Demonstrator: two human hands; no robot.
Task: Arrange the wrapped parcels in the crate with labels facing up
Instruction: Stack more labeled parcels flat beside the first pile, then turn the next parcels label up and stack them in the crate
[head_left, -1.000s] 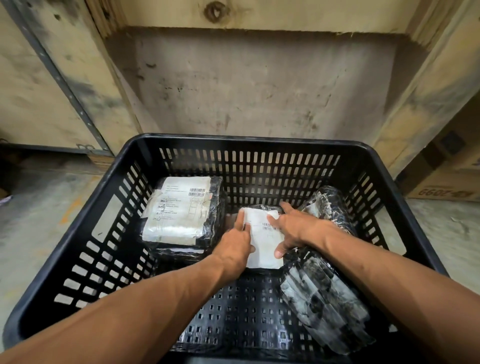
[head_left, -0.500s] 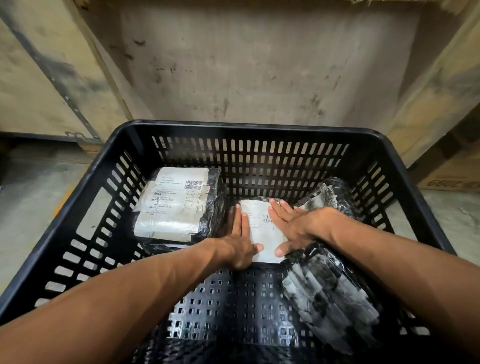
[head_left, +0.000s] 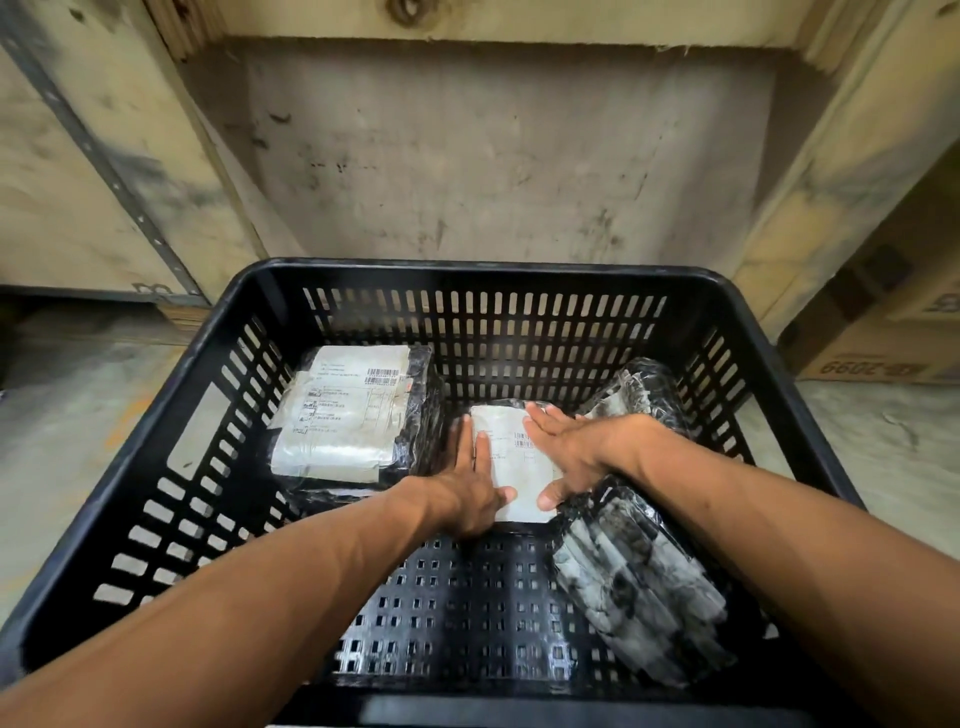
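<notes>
Both hands now flat, fingers straight, no longer pinching edges of middle parcel (head_left: 511, 467): left hand (head_left: 467, 488) on its left edge, right hand (head_left: 571, 452) on its right. Parcel sits mid-crate (head_left: 483, 275), label up (looks settled). Right parcel (head_left: 639, 587) shows no label, likely next; far-left parcel (head_left: 348, 415) fine.

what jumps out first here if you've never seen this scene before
Two bare hands, left hand and right hand, press flat on a small parcel with its white label up, mid-floor in the black crate. A larger labelled parcel sits back left; a long label-less wrapped bundle lies along the right.
</notes>
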